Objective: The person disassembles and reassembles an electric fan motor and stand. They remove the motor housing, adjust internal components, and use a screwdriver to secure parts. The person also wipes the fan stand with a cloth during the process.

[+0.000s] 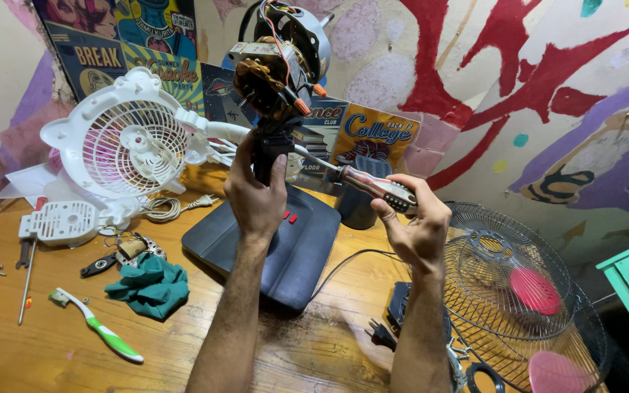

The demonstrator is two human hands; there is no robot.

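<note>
Up close, a person's two hands work on a bare fan motor (pixel 279 69).
Left hand (pixel 258 193) grips the black neck (pixel 269 145) under the motor, above the dark base (pixel 285 244) on the table (pixel 52 349); right hand (pixel 413 225), just beside it, clasps a screwdriver (pixel 373 185) aimed at the neck. Wire fan guard (pixel 507 280) lies right of the right hand.
</note>
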